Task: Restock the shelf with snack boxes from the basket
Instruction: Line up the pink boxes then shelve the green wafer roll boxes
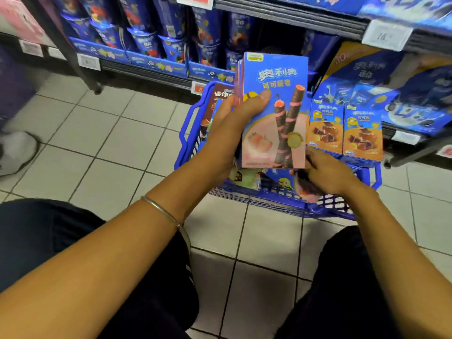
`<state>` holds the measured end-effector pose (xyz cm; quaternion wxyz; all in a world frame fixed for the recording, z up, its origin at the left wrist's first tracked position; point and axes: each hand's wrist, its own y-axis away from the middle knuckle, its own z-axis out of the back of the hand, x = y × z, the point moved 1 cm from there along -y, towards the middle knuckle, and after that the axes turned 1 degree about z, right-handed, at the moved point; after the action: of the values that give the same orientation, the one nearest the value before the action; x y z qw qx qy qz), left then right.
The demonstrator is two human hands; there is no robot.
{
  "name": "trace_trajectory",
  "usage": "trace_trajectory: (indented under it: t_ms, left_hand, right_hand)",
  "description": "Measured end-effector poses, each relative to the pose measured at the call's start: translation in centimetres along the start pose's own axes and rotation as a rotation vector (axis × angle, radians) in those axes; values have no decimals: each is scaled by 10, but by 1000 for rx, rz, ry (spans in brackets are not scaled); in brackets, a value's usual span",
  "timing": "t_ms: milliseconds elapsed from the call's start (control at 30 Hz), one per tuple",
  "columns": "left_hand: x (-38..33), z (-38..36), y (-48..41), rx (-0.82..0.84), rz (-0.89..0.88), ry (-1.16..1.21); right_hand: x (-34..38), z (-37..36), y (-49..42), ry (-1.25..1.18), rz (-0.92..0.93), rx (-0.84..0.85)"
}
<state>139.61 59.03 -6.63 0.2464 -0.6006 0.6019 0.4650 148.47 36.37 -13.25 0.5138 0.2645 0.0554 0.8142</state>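
Hiding the basket (188, 133), snack boxes (276, 77) sit clamped in left grip (234, 126); right grip (329, 174) unclear.

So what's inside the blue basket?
A brown box stands at its left; a few flat boxes lie near the front. The strawberry boxes, left hand and right hand cover the rest.

Bright, even overhead light, soft shadows; blurred dark metal shelf (293, 19) at twelve o'clock, wide-angle bowing at edges.
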Motion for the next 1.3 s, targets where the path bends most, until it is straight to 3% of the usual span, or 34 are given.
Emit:
trace_trajectory:
  t_ms: [100, 167, 300, 367, 433, 733, 900, 1000, 1167, 1300]
  left_hand:
    - [-9, 6, -22, -2, 10, 26]
    - [-22, 8, -29, 1, -4, 38]
    - [-78, -3, -12, -158, 40, -57]
    - [-115, -16, 6, -213, 31, -113]
    - [-156, -34, 32, -257, 33, -136]
    - [-395, -143, 188, -241, 55, -163]
    - [-506, -162, 232, -282, -66, -201]
    - [-561, -161, 240, -325, -117, -226]
    - [-647, -144, 242, -353, -238, -218]
    - [-707, -121, 242, -271, -288, -147]
  right_hand:
    - [-10, 33, 24, -238, -8, -364]
    - [6, 60, 40, -464, -53, -483]
    - [62, 127, 70, -1070, -303, -565]
    - [104, 162, 84, -1432, -398, -539]
    - [152, 201, 102, -1593, -394, -466]
    - [337, 400, 231, -1361, -232, -208]
    - [421, 478, 275, -1439, -159, -84]
    - [477, 508, 285, -1471, -4, -6]
    - [553, 544, 275, -1428, 147, -62]
    - [611, 577, 261, -1303, 257, -145]
